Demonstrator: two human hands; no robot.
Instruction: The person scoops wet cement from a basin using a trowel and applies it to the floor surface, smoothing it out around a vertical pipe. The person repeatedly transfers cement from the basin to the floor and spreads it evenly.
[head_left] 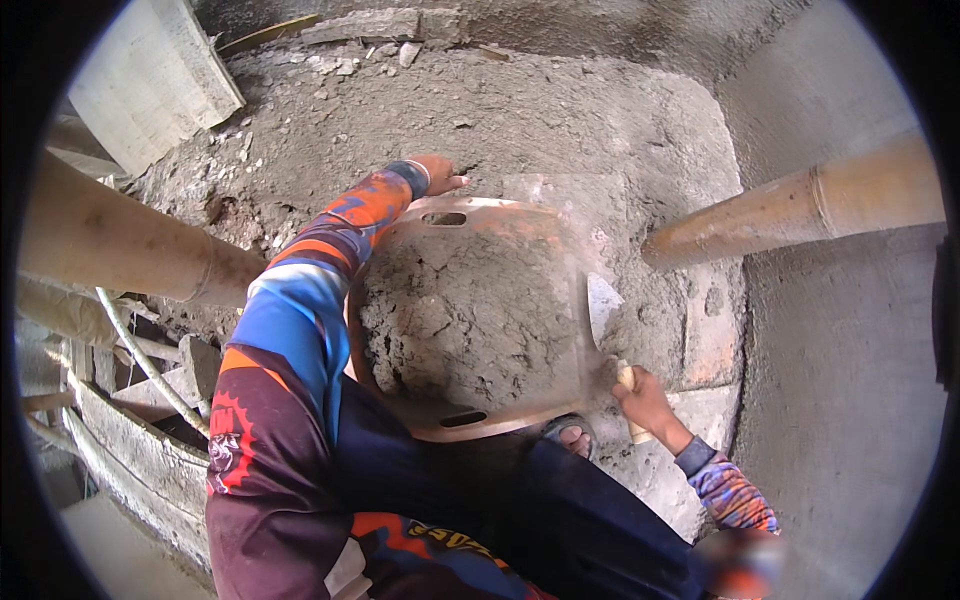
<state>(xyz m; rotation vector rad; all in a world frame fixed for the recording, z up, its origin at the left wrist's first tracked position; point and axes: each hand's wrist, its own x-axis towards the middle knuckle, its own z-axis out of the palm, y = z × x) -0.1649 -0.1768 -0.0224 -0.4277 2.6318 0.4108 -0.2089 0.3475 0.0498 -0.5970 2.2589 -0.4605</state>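
My right hand (647, 405) is closed around the pale wooden handle of a trowel (603, 308). Its metal blade points away from me, beside the right rim of a mortar tub (575, 412). Grey wet mortar (470, 305) fills much of the tub, lumpy and uneven. My left arm stretches over the tub's left side, and my left hand (436, 175) is just past the far rim, near the slot handle there. One finger sticks out to the right; the others are partly hidden. I see nothing held in that hand.
Bamboo poles stand on the left (130, 235) and right (800, 210). A grey plastered wall (840, 400) rises at the right. Rough mortar and rubble (330, 120) cover the ground beyond the tub. A pale board (150, 85) leans at the far left. My sandalled foot (573, 437) is by the tub.
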